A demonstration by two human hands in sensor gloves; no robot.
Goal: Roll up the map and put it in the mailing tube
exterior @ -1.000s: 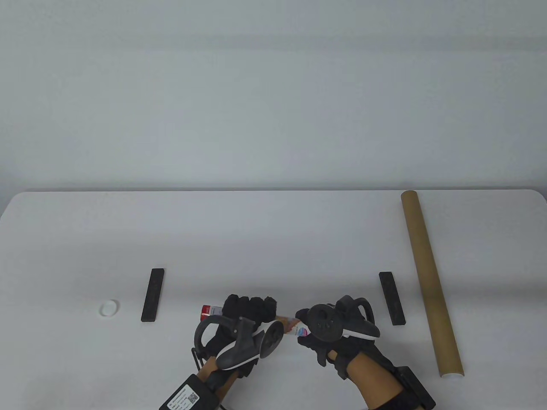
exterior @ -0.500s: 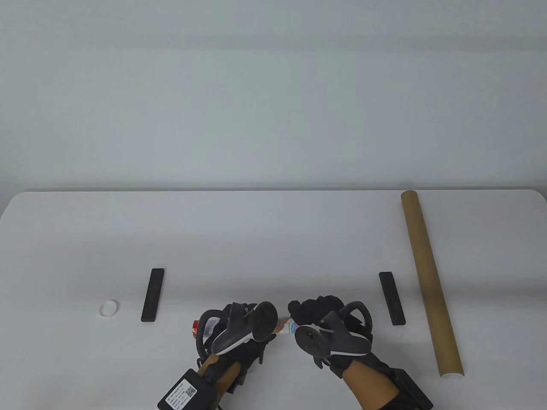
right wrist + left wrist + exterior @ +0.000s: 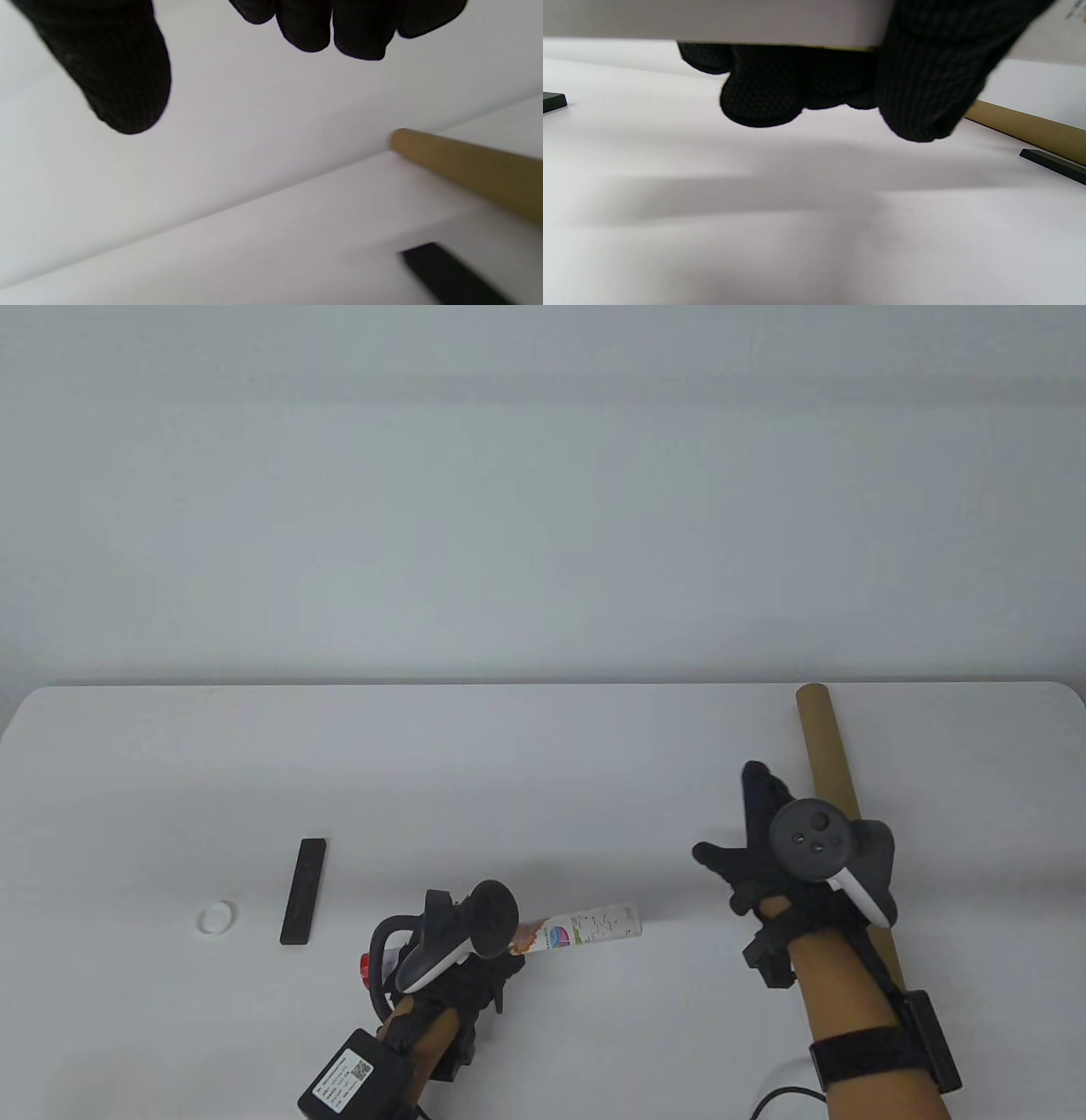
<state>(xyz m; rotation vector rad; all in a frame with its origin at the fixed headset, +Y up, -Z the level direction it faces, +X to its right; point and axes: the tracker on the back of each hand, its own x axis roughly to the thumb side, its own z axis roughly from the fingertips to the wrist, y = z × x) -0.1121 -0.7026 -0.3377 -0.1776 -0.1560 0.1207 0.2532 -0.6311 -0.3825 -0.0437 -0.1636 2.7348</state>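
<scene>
Nearest the viewer, the gloved left hand (image 3: 458, 959) grips the tightly rolled, colour-printed paper map (image 3: 585, 927) by one end, fingers (image 3: 761, 99) curled round it, holding it clear of the white table (image 3: 509, 780), probably so the roll cannot spring open. Its free end points right, toward the tube. Farther back, the gloved right hand (image 3: 776, 848) hovers with fingers (image 3: 123, 80) spread and holds nothing, just beside the long brown cardboard mailing tube (image 3: 821, 746), apparently reaching for it. The flat black bar (image 3: 303, 891) and small white cap (image 3: 216, 917) lie aside at left.
</scene>
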